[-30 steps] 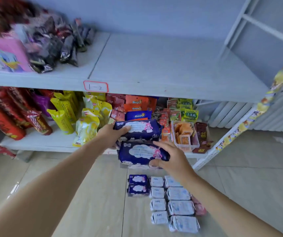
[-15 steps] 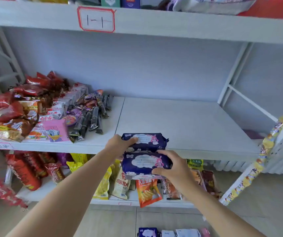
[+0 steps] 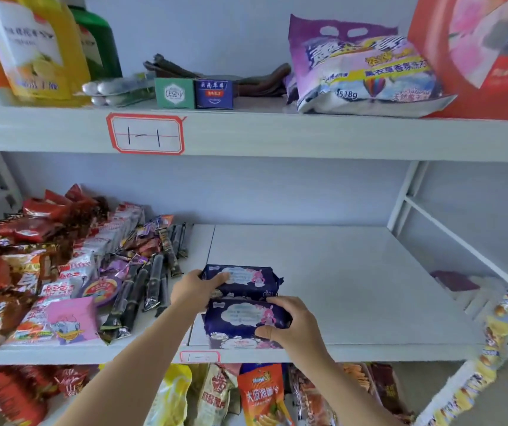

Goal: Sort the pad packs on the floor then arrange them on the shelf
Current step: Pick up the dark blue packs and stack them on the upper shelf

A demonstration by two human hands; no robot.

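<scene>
Gripping far navy pad pack (image 3: 248,279) with left hand (image 3: 195,292), right hand (image 3: 292,325) fingers curled round near navy pad pack (image 3: 240,321), above shelf (image 3: 354,287)

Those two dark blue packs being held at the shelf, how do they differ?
The far pad pack is gripped by the left hand at its left end; the near pad pack by the right hand at its right end. The far one lies deeper on the shelf; the near one overhangs its front edge. Both share the same printed design.

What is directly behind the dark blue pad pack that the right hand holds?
A second dark blue pack, gripped by the left hand, sits just behind the near pack in the right hand. Beyond it lies bare shelf board. The near pack hides its lower edge.
</scene>
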